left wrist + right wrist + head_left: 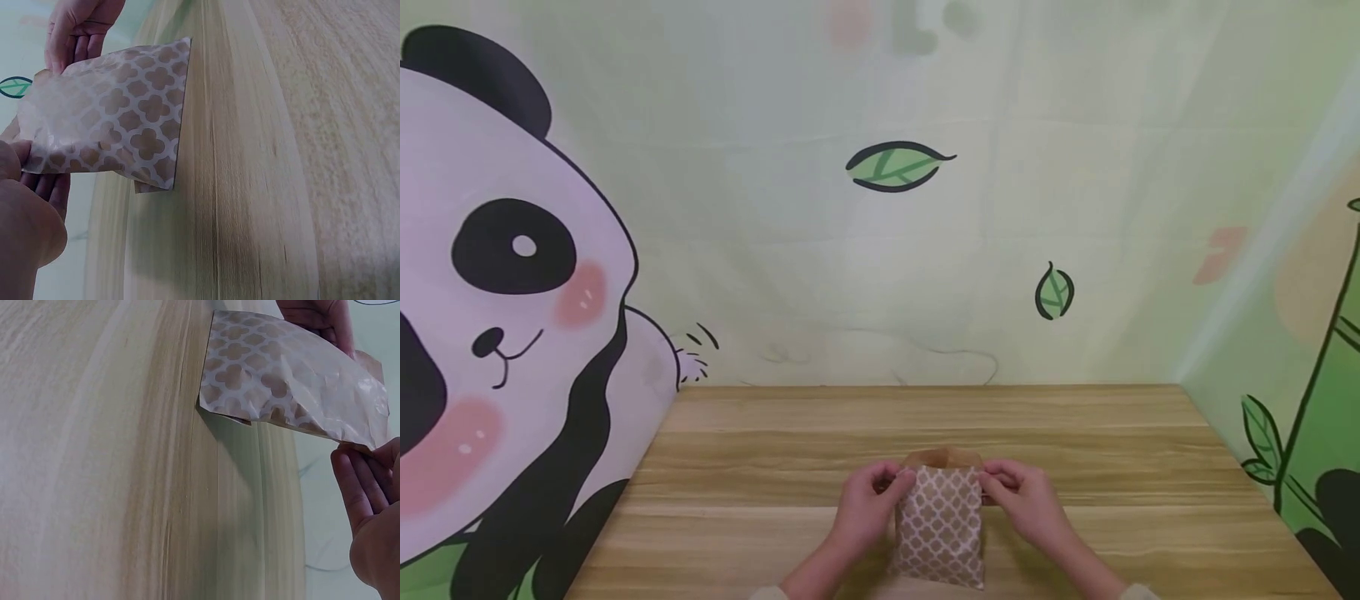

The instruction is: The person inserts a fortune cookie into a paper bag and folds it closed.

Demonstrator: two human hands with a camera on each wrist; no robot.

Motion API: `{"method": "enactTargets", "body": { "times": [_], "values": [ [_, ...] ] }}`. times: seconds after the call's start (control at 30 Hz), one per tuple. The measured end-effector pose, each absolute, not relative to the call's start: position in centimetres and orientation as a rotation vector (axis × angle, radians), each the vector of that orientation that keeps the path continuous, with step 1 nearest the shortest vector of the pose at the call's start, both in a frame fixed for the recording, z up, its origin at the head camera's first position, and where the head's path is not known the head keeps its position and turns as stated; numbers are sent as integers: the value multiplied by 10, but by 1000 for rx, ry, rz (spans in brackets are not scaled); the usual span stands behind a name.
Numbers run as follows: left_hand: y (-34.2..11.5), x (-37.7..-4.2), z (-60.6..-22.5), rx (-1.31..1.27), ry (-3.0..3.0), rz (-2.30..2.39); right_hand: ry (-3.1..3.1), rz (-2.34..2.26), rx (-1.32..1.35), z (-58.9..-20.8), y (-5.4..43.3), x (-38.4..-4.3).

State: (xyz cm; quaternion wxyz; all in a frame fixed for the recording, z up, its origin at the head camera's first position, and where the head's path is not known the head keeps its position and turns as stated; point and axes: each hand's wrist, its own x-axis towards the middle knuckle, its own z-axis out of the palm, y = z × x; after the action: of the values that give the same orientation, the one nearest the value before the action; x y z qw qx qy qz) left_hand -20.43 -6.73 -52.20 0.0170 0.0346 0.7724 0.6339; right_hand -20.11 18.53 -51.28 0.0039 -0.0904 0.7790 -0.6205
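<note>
A brown paper bag point(938, 525) with a white lattice pattern stands upright on the wooden table, its mouth at the top and slightly parted. My left hand point(871, 508) pinches the left edge of the mouth between thumb and fingers. On the opposite edge, my right hand point(1028, 504) pinches the paper the same way. The left wrist view shows the patterned face of the bag point(125, 106), its bottom edge down at the tabletop. Creases run across the upper part of the bag point(300, 381) in the right wrist view. What lies inside the bag is hidden.
The wood-grain table point(760, 442) stretches out around the bag. Behind it hangs a pale green backdrop point(790, 250) printed with leaves, with a large panda point(512, 333) on the left side and green plant drawings on the right.
</note>
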Motion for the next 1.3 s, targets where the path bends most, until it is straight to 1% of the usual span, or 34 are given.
{"method": "enactTargets", "body": {
  "times": [0.23,0.53,0.7,0.97,1.13,1.3],
  "values": [
    [-67,-204,-519,120,2388,1977,2392,-1970,-235,-519,189,-204],
    [-63,-205,-522,118,2447,1989,2247,-1999,-315,-518,194,-203],
    [-60,-205,-523,166,2473,1991,2346,-1934,-279,-519,192,-204],
    [-59,-204,-524,126,2448,1998,2489,-1883,-246,-516,186,-207],
    [-63,-206,-528,128,2418,1985,2468,-1911,-193,-517,190,-207],
    [-67,-209,-531,162,2394,1955,2446,-1950,-228,-521,193,-207]
  ]
}}
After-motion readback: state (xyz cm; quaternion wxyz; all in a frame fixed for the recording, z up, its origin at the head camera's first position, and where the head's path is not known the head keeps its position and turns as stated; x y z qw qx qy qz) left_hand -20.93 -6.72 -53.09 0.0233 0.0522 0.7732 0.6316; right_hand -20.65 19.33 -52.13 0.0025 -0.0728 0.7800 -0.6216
